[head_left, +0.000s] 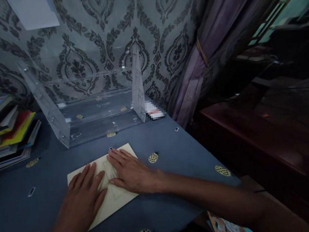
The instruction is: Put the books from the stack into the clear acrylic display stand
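A cream-coloured, flat rectangular piece (110, 206), perhaps a book or a sheet of paper, lies on the blue pineapple-print tabletop (163, 215). My left hand (86, 194) rests on its left half, palm down with fingers stretched out. On its right half, my right hand (129, 172) lies flat, fingers extended toward the top edge. Between the hands a faint greenish frame and some pale marks show on the surface, partly covered by the right hand. Neither hand grips anything.
A clear acrylic rack (99, 120) stands behind the cream piece, near the patterned wall (149, 0). Stacked books (6, 134) are at the left. A blurred-out item (154, 110) sits right of the rack. Beyond the table's right edge are a purple curtain (193, 83) and dark red furniture (250, 136).
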The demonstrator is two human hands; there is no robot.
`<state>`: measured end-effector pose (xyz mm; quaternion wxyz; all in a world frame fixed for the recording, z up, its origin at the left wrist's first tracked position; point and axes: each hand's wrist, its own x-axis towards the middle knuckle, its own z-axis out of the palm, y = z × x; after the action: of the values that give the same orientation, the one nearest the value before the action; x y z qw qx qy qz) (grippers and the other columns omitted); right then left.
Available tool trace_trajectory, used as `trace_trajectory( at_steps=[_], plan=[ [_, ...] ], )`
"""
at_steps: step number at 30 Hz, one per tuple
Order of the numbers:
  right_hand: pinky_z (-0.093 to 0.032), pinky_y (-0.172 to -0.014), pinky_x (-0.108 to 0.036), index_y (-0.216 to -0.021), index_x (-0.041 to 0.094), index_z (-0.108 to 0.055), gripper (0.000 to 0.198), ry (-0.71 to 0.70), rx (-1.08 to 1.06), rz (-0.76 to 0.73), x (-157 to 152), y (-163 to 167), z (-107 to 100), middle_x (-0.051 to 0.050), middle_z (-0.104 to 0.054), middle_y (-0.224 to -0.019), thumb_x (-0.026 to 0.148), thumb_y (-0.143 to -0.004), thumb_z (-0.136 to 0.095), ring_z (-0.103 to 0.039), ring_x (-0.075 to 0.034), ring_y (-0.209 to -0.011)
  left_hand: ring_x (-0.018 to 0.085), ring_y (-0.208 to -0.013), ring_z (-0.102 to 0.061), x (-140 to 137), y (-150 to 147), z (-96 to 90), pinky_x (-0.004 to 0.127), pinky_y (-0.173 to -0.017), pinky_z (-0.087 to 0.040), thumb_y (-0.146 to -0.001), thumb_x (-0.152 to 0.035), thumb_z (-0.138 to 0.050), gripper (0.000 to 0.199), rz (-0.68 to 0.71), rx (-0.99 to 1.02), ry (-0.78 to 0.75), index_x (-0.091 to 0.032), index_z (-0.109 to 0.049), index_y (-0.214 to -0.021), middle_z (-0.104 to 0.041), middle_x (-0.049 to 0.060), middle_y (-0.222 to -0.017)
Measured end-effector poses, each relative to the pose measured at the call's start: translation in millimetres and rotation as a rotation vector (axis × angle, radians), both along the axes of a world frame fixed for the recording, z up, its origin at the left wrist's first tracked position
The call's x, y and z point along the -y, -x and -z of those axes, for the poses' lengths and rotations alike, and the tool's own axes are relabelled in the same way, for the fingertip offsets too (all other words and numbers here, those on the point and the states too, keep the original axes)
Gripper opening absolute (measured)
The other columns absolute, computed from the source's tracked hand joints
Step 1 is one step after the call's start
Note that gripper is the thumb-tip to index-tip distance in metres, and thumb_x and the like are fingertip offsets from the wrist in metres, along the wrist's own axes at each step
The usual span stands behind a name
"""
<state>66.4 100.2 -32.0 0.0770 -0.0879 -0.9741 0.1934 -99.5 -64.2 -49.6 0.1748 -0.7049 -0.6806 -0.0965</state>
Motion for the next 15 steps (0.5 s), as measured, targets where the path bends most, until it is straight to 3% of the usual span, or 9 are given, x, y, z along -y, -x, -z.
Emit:
trace_trajectory(
  at_steps=[7, 15],
  plan=[
    [-0.019, -0.127, -0.055, -0.153, -0.004, -0.033, 0.080, -0.008, 0.025, 0.131, -7, -21, 3, -0.028, -0.027, -0.162, 0.054, -0.100, -0.048, -0.017, -0.035, -0.156, 0.040, -0.131, -0.057, 15, -3, -1.4, 0.057, -0.096, -0.049, -0.103, -0.042, -0.033, 0.047, -0.134, -0.046, -0.001, -0.016, -0.066, -0.125, -0.062, 0.023, -0.139],
    [-0.020, -0.125, -0.059, -0.155, -0.001, -0.032, 0.078, -0.026, 0.026, 0.144, -8, -25, 5, -0.028, -0.029, -0.162, 0.054, -0.100, -0.047, -0.019, -0.036, -0.155, 0.045, -0.130, -0.057, 24, -12, -10.9, 0.059, -0.094, -0.050, -0.102, -0.039, -0.038, 0.045, -0.248, -0.079, 0.040, -0.010, -0.064, -0.124, -0.061, 0.029, -0.136]
  ],
)
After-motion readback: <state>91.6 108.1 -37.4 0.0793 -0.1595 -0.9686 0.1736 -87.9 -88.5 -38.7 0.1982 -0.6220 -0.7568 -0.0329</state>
